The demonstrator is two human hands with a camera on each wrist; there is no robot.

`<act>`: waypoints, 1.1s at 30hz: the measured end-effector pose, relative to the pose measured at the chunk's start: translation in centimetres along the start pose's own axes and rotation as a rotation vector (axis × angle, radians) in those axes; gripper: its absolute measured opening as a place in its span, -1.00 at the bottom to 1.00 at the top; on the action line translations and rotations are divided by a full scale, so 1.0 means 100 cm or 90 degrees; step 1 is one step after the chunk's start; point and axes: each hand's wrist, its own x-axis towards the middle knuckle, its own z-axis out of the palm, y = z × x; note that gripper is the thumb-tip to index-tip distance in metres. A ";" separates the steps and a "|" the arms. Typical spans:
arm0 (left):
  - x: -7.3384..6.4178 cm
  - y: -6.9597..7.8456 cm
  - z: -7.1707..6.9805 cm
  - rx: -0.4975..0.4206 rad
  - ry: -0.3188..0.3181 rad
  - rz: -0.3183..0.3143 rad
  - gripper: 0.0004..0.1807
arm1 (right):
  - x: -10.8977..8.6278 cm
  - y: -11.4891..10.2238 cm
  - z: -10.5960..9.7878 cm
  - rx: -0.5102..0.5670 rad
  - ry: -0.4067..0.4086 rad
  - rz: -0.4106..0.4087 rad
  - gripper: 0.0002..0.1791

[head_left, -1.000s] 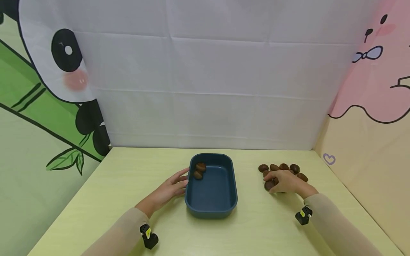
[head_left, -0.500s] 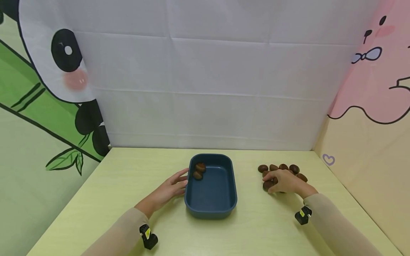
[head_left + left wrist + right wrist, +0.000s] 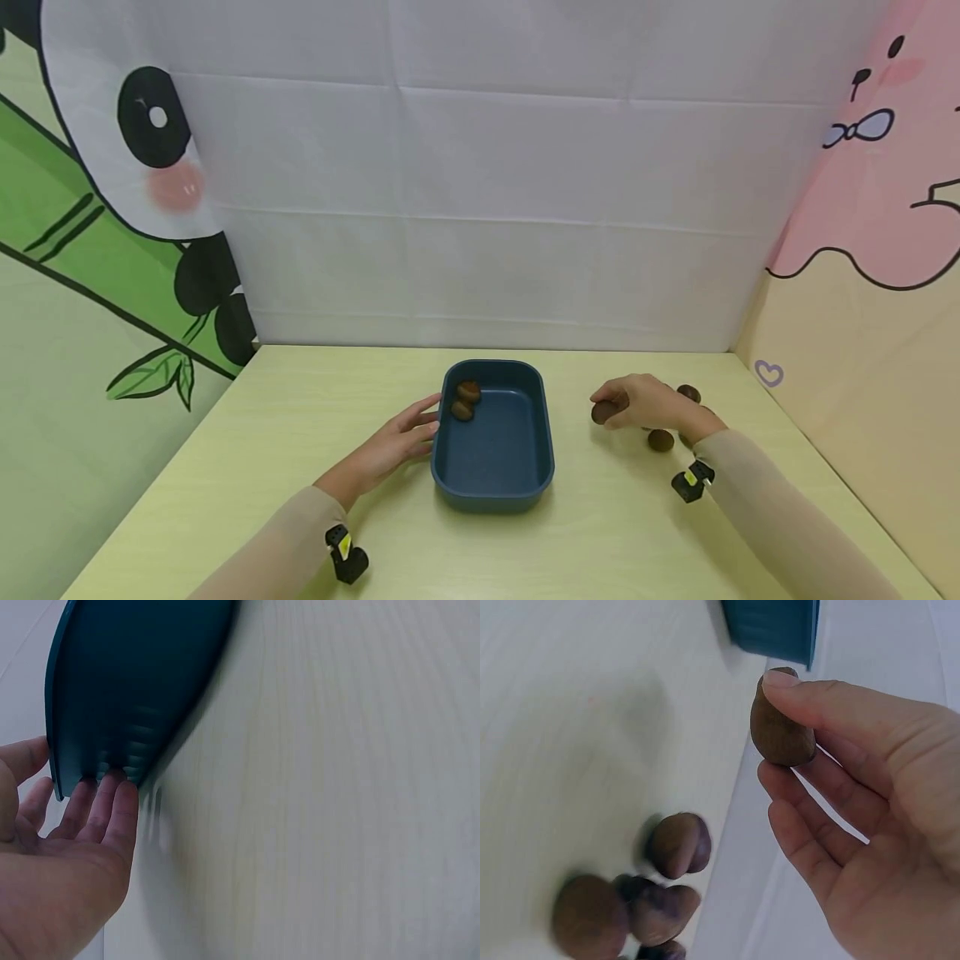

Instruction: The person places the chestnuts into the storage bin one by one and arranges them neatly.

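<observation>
- Pinching a brown chestnut [image 3: 603, 412], my right hand [image 3: 651, 402] sits to the right of the tray; on the right wrist feed I see the thumb across the nut, with fingers behind it, and the nut raised off the table.
- I have the left hand [image 3: 393, 446] with its fingers extended and slightly spread, touching the outer left wall of the dark blue tray [image 3: 495, 467] and not curled round it.
- Inside that tray I count two nuts, the upper nut [image 3: 469, 392] and the lower nut [image 3: 462, 410], together by the left wall toward the far end.
- Under and behind my right hand lies the loose pile [image 3: 658, 909], partly hidden from the head camera, so I cannot count it; a round nut [image 3: 661, 441] shows on its near side, a darker nut [image 3: 688, 393] on its far side.
- Both beige sleeves carry a small black device, the left device [image 3: 347, 554] and the right device [image 3: 692, 482].
- Beyond the pale yellow table [image 3: 330, 375] I see a creased white backdrop [image 3: 495, 167].
</observation>
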 end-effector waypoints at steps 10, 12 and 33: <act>-0.001 -0.001 -0.001 0.004 0.000 0.002 -0.32 | 0.026 -0.043 -0.007 0.034 -0.015 -0.031 -0.53; -0.001 -0.001 -0.001 0.001 -0.001 0.002 -0.33 | 0.034 -0.052 -0.006 0.048 -0.022 -0.044 -0.53; 0.000 0.001 0.000 0.002 0.002 0.000 -0.32 | 0.121 -0.118 0.030 0.045 -0.161 -0.081 -0.51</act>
